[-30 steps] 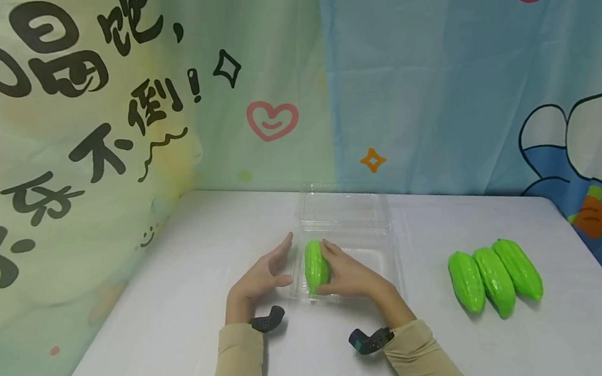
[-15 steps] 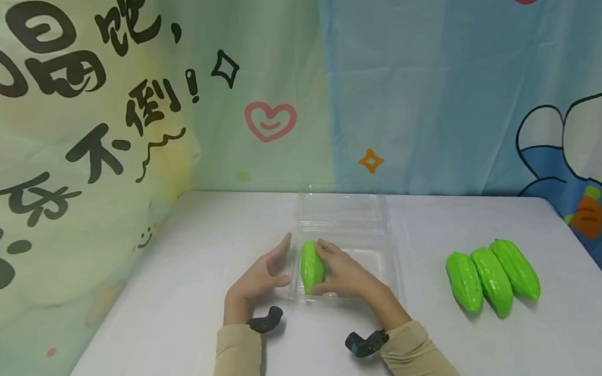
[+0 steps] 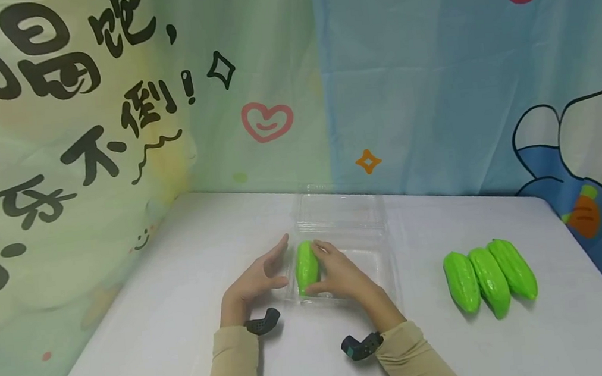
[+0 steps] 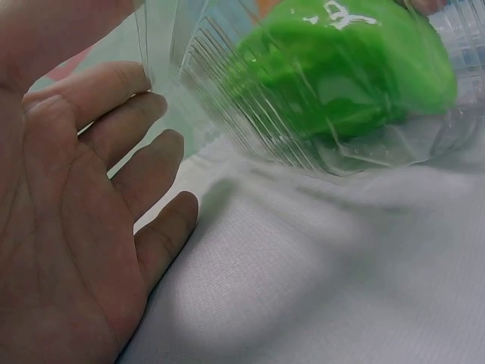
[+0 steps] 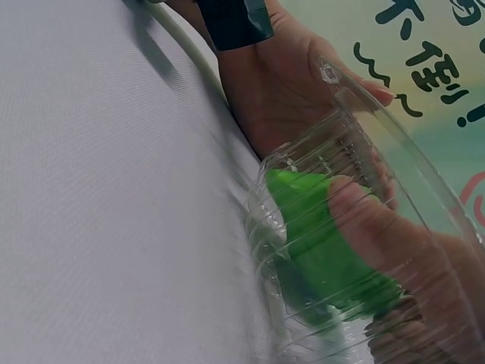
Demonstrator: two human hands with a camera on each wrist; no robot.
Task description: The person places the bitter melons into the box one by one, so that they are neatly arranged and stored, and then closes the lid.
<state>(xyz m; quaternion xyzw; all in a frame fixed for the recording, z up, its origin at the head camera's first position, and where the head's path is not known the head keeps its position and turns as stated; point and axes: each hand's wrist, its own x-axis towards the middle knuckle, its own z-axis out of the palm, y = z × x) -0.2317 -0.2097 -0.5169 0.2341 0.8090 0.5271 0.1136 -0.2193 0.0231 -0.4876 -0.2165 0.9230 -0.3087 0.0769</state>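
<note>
A bright green, glossy, lumpy gourd point(image 3: 307, 268) lies at the left side of a clear plastic clamshell box point(image 3: 363, 257). My right hand point(image 3: 345, 275) reaches into the box and holds the gourd from the right, fingers at its far end and thumb near its close end. In the right wrist view the right thumb point(image 5: 364, 224) lies on the gourd point(image 5: 307, 227), seen through the box wall. My left hand point(image 3: 255, 281) stands just outside the box's left wall, fingers extended. The left wrist view shows the left hand point(image 4: 76, 197) with fingertips near the ribbed clear wall point(image 4: 250, 114), holding nothing.
Three more green gourds point(image 3: 491, 282) lie side by side on the white table point(image 3: 427, 344) to the right. The box's clear lid point(image 3: 339, 209) is folded back toward the printed curtain point(image 3: 405, 83). Dark camera mounts sit on both wrists.
My right hand has shifted the gourd slightly left in the box, closer to its left wall. The left hand stays about where it was beside the box. The head view has drifted a little.
</note>
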